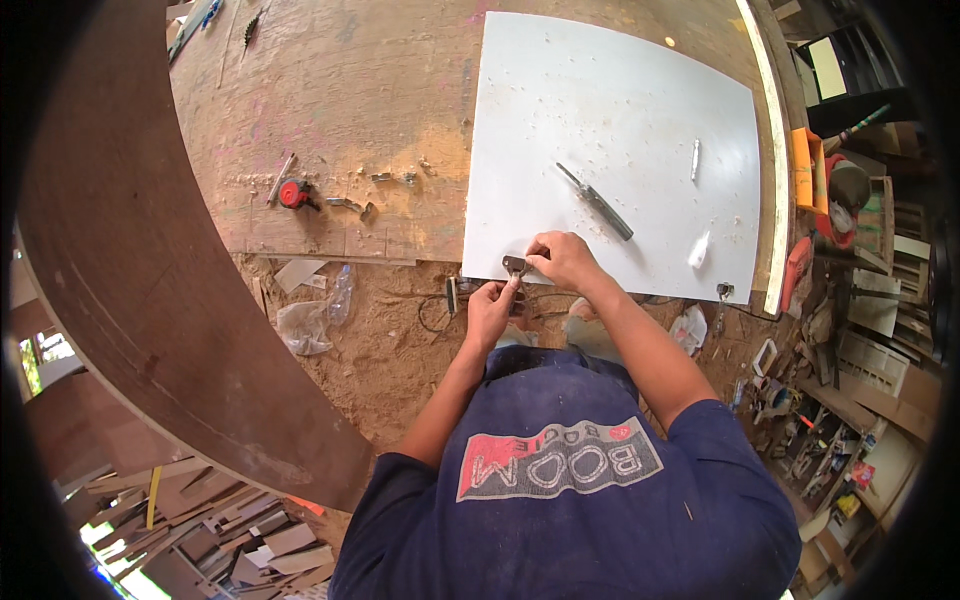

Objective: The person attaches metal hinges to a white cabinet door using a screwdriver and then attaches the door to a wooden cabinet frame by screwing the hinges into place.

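At the near edge of a white board (610, 110), my left hand (492, 310) grips the lower part of a small dark metal hinge (514, 262), its thumb pointing up. My right hand (562, 262) pinches the same hinge from the right, fingers curled. Farther up the board lies a long dark tool with a thin shank (605, 212). A white bottle (700, 250) and a slim pale strip (695, 160) rest to the right. Another small metal fitting (725, 291) sits at the board's near right corner.
A worn plywood top (330, 100) holds a red-and-black round tool (295, 195) and metal bits (350, 205). A tall brown panel (150, 300) curves along the left. Orange containers (810, 170) and piled scraps (880, 350) crowd the right. Sandy ground (370, 370) shows below the bench.
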The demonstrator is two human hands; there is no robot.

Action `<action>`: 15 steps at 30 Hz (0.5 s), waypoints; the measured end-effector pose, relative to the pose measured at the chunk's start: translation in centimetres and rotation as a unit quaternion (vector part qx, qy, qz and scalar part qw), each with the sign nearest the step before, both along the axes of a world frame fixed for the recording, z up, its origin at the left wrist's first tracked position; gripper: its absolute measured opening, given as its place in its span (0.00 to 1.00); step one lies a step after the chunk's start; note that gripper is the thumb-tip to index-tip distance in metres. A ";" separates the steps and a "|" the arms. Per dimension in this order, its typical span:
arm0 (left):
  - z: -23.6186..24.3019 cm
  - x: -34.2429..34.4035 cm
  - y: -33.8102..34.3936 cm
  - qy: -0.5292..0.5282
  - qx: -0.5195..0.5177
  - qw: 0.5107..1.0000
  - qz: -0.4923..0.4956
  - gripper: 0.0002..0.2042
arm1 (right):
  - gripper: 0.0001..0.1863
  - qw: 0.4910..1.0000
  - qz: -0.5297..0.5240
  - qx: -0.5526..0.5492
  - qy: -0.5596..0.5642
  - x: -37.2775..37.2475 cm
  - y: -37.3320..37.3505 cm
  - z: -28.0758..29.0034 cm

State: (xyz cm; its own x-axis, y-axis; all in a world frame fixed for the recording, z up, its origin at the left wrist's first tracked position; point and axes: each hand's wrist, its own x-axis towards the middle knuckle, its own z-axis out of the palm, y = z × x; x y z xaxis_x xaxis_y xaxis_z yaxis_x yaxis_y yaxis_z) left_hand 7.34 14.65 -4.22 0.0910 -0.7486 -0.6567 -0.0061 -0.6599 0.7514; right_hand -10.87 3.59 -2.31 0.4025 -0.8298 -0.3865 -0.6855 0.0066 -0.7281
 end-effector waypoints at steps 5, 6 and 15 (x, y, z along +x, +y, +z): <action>-2.7 -1.4 1.1 0.070 -0.024 0.994 0.087 0.18 | 0.10 1.000 0.000 -0.025 -0.002 -0.1 0.2 -0.2; -2.5 -1.5 1.0 0.062 -0.022 0.993 0.094 0.19 | 0.10 1.000 -0.006 -0.021 -0.012 -0.2 0.2 -0.2; -3.2 -1.2 0.9 0.061 -0.036 0.994 0.083 0.19 | 0.10 0.999 -0.014 -0.002 -0.040 -0.7 0.1 -0.3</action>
State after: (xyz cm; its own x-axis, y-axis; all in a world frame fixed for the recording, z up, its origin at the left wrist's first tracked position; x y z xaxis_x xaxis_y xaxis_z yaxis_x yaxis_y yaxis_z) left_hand 6.10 15.55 -7.46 0.1399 -0.7754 -0.6158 0.1928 -0.5887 0.7851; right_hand -11.59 3.69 -2.57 0.4081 -0.8429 -0.3506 -0.6251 0.0219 -0.7803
